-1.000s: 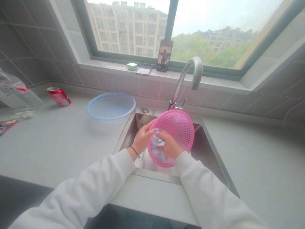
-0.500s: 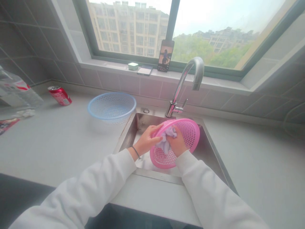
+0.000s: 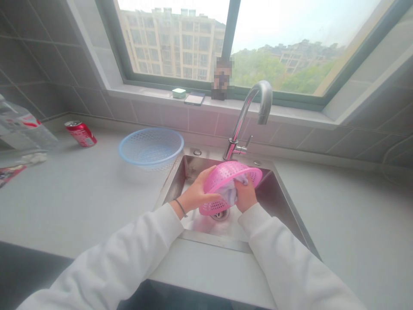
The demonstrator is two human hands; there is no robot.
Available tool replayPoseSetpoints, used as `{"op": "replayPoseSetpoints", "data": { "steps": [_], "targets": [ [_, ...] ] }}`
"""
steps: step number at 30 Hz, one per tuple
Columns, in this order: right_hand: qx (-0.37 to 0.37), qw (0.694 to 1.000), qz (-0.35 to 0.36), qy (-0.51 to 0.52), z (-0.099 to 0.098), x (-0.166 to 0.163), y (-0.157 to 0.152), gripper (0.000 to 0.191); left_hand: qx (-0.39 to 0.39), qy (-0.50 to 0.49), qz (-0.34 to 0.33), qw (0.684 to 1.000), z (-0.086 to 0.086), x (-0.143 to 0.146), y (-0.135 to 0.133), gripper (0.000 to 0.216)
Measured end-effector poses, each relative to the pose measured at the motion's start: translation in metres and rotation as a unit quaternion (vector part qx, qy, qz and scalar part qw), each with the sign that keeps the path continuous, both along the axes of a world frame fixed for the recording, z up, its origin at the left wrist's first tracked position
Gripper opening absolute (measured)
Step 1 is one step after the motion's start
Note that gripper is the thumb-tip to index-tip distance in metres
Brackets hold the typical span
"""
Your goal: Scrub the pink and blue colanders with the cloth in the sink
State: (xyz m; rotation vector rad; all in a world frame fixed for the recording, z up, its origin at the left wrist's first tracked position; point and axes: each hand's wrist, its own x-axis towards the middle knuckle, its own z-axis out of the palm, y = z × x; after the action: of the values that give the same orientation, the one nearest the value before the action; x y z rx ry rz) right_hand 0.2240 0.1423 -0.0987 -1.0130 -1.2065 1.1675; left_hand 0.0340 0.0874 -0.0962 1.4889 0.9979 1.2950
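Observation:
Over the steel sink (image 3: pixel 180 185) I hold a pink perforated plastic colander (image 3: pixel 230 175), tilted steeply on its side. My left hand (image 3: pixel 198 193) grips its rim and lower side. My right hand (image 3: pixel 245 196) presses a crumpled pale lilac cloth (image 3: pixel 229 192) against the colander's inner face, and the fingers close on the fabric. Much of the cloth is hidden by the colander and my right hand. Below the colander, the sink drain (image 3: pixel 220 214) shows.
A chrome swan-neck faucet (image 3: pixel 248 114) rises behind the sink. On the grey counter stand a blue plastic basket (image 3: pixel 151 147) and a red drink can (image 3: pixel 80 133). A clear plastic bottle (image 3: pixel 24 129) lies far left. A phone (image 3: pixel 194 98) rests on the windowsill.
The colander has tipped from lying fairly flat to a steeper tilt, and it has moved slightly left and up. The cloth now sits mostly inside it, and the drain has come into view.

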Motion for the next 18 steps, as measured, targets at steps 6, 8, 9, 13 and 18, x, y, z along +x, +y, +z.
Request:
{"op": "replayPoseSetpoints", "data": {
  "steps": [6,8,9,13,18],
  "targets": [
    [0.095,0.977,0.127,-0.145,-0.002,-0.005,-0.008,0.035,0.002,-0.045,0.004,0.999,-0.006,0.009,0.002,0.076],
    [0.156,0.932,0.218,-0.243,-0.002,-0.010,-0.015,0.035,-0.014,-0.091,0.019,0.996,-0.005,0.009,0.003,0.073],
    [0.174,0.915,0.246,-0.268,-0.002,-0.012,-0.017,0.036,-0.023,-0.108,0.029,0.993,-0.005,0.008,0.004,0.072],
    [0.175,0.940,0.181,-0.231,-0.002,-0.013,-0.015,0.021,-0.043,-0.135,0.029,0.989,-0.002,0.006,0.006,0.075],
    [0.115,0.988,-0.010,-0.106,-0.001,-0.002,-0.004,0.012,-0.044,-0.108,-0.032,0.993,0.000,0.007,0.006,0.076]
  ]
}}
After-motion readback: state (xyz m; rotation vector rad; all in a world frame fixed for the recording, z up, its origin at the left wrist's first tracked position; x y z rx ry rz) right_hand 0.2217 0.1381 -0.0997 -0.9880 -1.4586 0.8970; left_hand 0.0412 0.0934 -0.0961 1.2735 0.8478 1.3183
